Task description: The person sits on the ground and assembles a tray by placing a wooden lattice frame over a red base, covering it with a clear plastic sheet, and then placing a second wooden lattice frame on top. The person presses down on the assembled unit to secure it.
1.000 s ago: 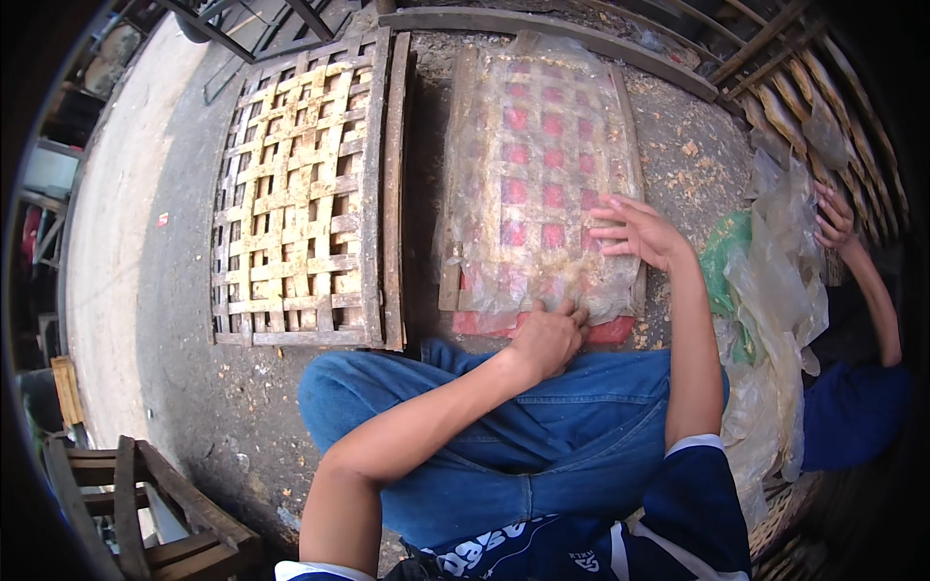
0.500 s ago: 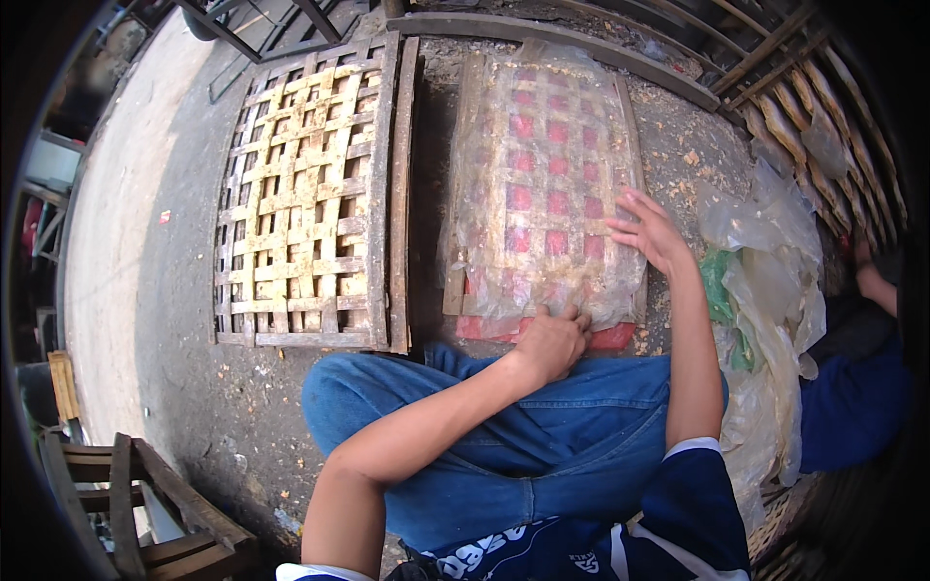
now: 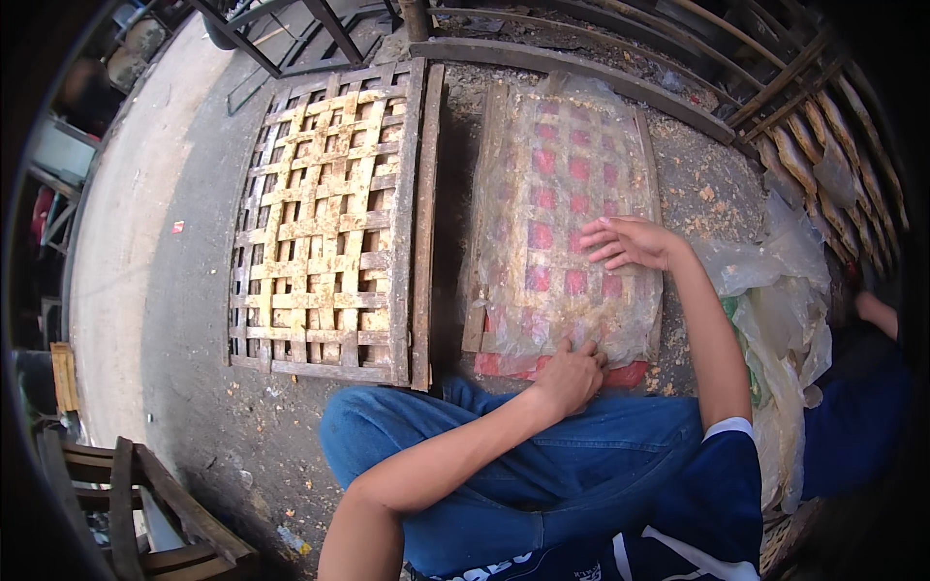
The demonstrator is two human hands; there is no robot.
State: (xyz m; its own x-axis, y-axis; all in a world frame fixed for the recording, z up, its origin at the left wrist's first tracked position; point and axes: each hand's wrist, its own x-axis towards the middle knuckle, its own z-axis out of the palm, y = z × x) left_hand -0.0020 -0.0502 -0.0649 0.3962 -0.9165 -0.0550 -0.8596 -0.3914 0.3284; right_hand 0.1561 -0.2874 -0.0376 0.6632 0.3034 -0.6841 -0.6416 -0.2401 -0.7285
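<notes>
Left hand (image 3: 572,376) fingers curled on clear plastic sheet (image 3: 554,315), can't tell if pinching; right hand (image 3: 635,242) fingers loosely spread, nothing gripped, near rack's (image 3: 474,327) right edge. Sheet already covers most of the rack; wrinkles remain and red sheet (image 3: 502,364) sticks out at near edge. 1 latticed panel (image 3: 325,223) stands past rack's left edge, uncovered.

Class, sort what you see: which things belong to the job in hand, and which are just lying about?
In the job, apparently:
cloudy plastic sheet
red sheet beneath it
left hand, at their near edge
right hand, over the cloudy sheet

Lying about, apparently:
woven slatted panel, left
loose plastic sheeting, right
slatted wooden frame, lower left
</notes>
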